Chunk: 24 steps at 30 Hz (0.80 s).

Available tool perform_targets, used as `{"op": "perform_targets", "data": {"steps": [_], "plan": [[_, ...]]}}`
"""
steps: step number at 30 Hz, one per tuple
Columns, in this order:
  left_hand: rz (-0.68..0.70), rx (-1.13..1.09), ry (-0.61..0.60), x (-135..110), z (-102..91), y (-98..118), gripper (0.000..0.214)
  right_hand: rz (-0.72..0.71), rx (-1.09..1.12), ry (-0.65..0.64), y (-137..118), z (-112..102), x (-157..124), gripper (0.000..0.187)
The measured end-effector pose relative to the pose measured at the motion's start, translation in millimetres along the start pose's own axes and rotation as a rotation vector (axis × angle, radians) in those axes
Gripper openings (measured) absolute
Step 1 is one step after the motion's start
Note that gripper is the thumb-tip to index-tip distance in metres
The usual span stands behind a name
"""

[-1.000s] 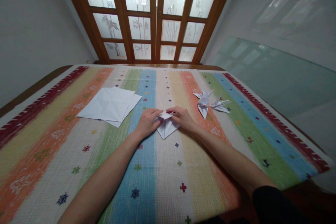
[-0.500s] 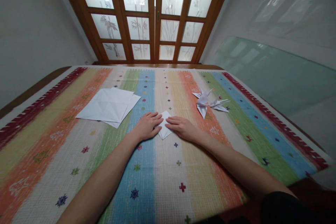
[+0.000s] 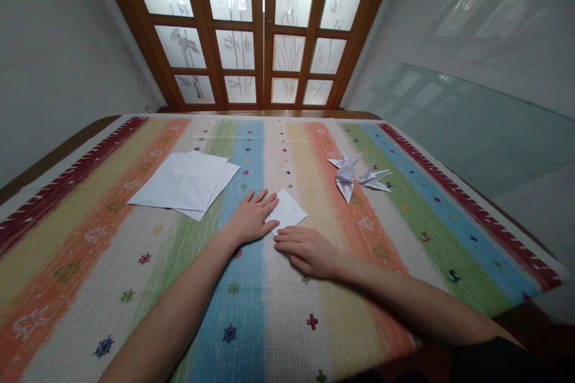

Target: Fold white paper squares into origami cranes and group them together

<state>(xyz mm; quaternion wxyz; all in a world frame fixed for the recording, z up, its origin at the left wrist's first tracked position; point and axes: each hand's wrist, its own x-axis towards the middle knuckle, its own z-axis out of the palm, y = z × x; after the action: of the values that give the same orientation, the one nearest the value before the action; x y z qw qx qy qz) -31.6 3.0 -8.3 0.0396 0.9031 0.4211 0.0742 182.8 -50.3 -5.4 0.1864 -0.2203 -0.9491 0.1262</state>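
A small white folded paper [image 3: 287, 209] lies on the striped tablecloth in front of me, its upper right part uncovered and a crease or flap edge showing on it. My left hand [image 3: 254, 215] rests flat on its left side, fingers spread and the thumb reaching towards the near corner. At that near corner is my right hand [image 3: 312, 251], its fingers drawn together and bent. The fingertips touch the paper's lower tip, and they hide exactly how it is held.
To the left lies a loose stack of white paper sheets [image 3: 179, 182]. Folded white paper cranes [image 3: 348, 176] stand on the right. The striped tablecloth [image 3: 233, 311] covers the table, with a wooden glass-paned door [image 3: 265, 42] beyond its far edge.
My right hand has slid from the paper's right side down towards me to its near corner, uncovering the right side. My left hand has shifted only slightly, its fingers now more spread.
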Motion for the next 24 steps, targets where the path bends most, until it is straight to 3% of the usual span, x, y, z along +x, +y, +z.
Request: {"op": "perform_targets", "data": {"steps": [3,5,13,19,24], "plan": [[-0.013,0.023,-0.045,-1.3,1.6,1.2,0.066,0.219,0.016,0.152,13.6,0.3,6.2,0.028],[-0.005,0.032,-0.055,-2.0,2.9,1.8,0.071,0.326,-0.046,0.177,23.6,2.3,10.9,0.032],[-0.044,0.016,-0.087,-2.0,4.8,4.6,0.104,0.446,-0.230,-0.145,45.7,7.6,24.6,0.074],[-0.143,-0.034,0.078,-1.6,10.2,-0.9,0.116,0.446,-0.225,-0.164,58.0,4.1,30.3,0.089],[-0.230,-0.095,0.257,-2.5,10.2,-6.7,0.091,0.513,-0.141,0.046,59.8,2.5,25.2,0.068]]}}
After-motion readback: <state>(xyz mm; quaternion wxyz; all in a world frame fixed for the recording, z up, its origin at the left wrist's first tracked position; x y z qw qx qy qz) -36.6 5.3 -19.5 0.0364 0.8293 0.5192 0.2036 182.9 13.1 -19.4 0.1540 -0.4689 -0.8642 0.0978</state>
